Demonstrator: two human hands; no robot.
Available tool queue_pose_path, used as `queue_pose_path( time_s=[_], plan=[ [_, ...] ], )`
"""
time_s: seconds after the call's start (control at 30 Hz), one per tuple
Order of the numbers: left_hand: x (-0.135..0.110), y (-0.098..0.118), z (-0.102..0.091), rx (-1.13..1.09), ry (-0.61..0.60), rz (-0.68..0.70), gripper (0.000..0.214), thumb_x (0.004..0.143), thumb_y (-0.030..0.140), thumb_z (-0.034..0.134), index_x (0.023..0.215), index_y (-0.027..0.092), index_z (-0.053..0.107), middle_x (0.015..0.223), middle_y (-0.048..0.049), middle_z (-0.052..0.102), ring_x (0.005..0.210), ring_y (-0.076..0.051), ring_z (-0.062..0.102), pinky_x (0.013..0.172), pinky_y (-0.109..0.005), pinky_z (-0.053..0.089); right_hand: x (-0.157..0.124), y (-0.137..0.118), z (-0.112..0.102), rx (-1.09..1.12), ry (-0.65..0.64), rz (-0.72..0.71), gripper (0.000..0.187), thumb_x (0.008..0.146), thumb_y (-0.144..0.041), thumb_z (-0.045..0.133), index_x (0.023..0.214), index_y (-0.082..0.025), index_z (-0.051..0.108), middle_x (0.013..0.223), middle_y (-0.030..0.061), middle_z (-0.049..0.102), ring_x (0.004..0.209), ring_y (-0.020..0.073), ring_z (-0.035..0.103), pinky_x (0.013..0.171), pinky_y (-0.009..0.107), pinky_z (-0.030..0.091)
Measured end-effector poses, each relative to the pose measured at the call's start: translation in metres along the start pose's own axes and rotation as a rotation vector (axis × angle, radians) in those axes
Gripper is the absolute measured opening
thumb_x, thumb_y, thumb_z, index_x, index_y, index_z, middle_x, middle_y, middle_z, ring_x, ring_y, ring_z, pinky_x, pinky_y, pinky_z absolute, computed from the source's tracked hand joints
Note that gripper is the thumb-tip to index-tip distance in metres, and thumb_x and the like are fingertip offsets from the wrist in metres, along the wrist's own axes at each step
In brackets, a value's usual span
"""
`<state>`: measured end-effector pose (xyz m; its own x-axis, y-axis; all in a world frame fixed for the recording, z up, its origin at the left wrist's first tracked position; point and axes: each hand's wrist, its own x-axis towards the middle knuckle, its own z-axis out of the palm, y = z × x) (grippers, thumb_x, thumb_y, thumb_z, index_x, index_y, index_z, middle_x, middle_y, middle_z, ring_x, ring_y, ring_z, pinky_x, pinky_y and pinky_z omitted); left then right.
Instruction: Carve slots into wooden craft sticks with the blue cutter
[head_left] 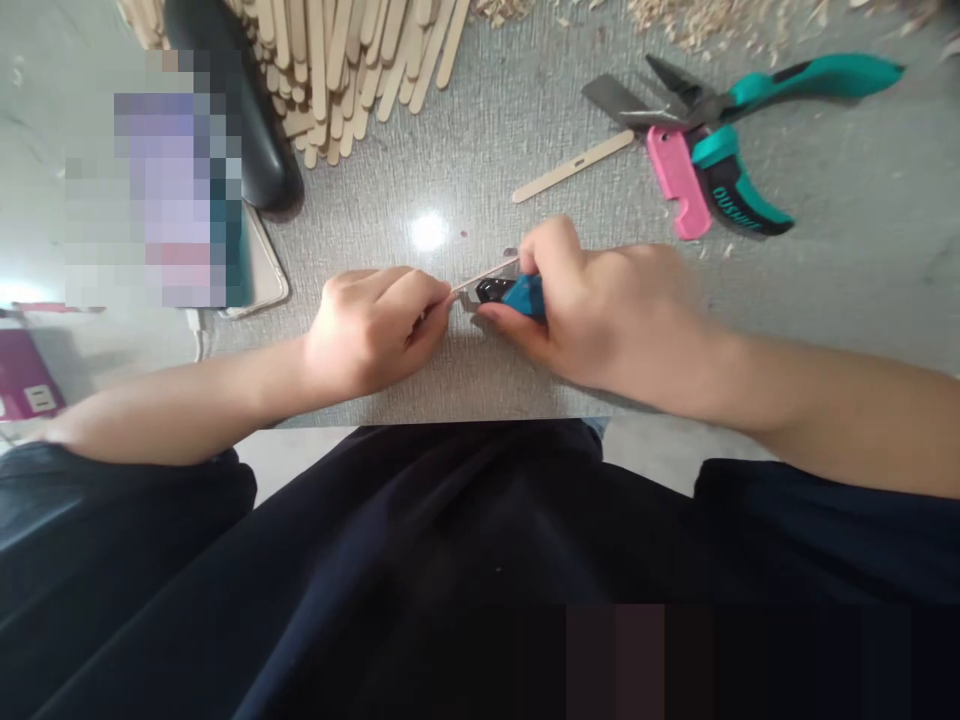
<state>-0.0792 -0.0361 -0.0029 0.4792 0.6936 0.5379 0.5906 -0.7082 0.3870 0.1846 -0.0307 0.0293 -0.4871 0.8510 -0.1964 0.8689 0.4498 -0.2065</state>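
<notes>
A thin wooden craft stick (484, 273), seen nearly edge-on, spans the gap between my hands over the table. My left hand (375, 325) is closed and pinches the stick's left end. In my right hand (615, 310) is a blue and black utility knife (523, 296), its tip pointing left just below the stick. The stick's right end meets my right index finger; I cannot tell whether the blade touches the wood. Beyond the right hand lies another craft stick (551, 178) with a small slot cut in it.
Green-handled pliers (817, 80) lie at the upper right, beside a pink plastic piece (679, 180). Many craft sticks (345, 60) are heaped at the back, near wood shavings (697, 20). A long black object (232, 110) and a blurred-out phone (176, 200) with a cable sit left.
</notes>
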Motion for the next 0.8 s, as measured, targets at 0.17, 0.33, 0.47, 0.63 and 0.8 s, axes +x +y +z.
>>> queue_pose_path(
  time_s=[0.17,0.33,0.47,0.63,0.8],
  plan=[
    [-0.002,0.0,0.003,0.058,0.009,-0.028,0.024,0.107,0.028,0.067,0.083,0.023,0.069,0.061,0.0027,0.07,0.051,-0.011,0.062,0.049,-0.028,0.037,0.0,-0.007,0.001,-0.032,0.033,-0.05,0.069,0.12,-0.061,0.029,0.134,-0.013,0.075,0.103,0.0201,0.086,0.076,0.029,0.073,0.063,0.038,0.024],
    [-0.007,0.0,0.003,-0.051,-0.171,-0.219,0.027,0.109,0.034,0.062,0.087,0.024,0.073,0.067,-0.0009,0.073,0.058,-0.015,0.066,0.057,-0.031,0.044,0.012,-0.015,-0.002,-0.013,-0.063,-0.051,0.057,0.118,-0.049,0.036,0.145,-0.014,0.071,0.105,0.0181,0.087,0.073,0.0283,0.072,0.064,0.039,0.019],
    [-0.006,0.0,0.003,-0.044,-0.173,-0.244,0.025,0.109,0.033,0.064,0.088,0.023,0.073,0.07,-0.0013,0.075,0.06,-0.015,0.067,0.058,-0.031,0.044,0.016,-0.016,-0.004,-0.04,-0.093,-0.047,0.058,0.117,-0.051,0.039,0.152,-0.014,0.067,0.101,0.017,0.086,0.074,0.0301,0.073,0.065,0.037,0.025],
    [-0.006,-0.001,0.006,-0.077,-0.177,-0.241,0.021,0.108,0.03,0.063,0.092,0.023,0.074,0.071,-0.0012,0.075,0.062,-0.016,0.069,0.059,-0.031,0.045,0.017,-0.017,-0.008,-0.038,-0.103,-0.047,0.057,0.115,-0.048,0.041,0.154,-0.012,0.064,0.093,0.0155,0.085,0.07,0.0311,0.071,0.064,0.038,0.025],
    [-0.006,-0.003,0.007,-0.066,-0.164,-0.207,0.021,0.108,0.028,0.06,0.092,0.023,0.074,0.072,-0.0006,0.076,0.06,-0.014,0.066,0.057,-0.031,0.043,0.017,-0.014,-0.007,-0.082,-0.098,-0.08,0.056,0.115,-0.044,0.037,0.148,-0.01,0.067,0.085,0.0144,0.082,0.064,0.0287,0.068,0.06,0.039,0.021]
  ],
)
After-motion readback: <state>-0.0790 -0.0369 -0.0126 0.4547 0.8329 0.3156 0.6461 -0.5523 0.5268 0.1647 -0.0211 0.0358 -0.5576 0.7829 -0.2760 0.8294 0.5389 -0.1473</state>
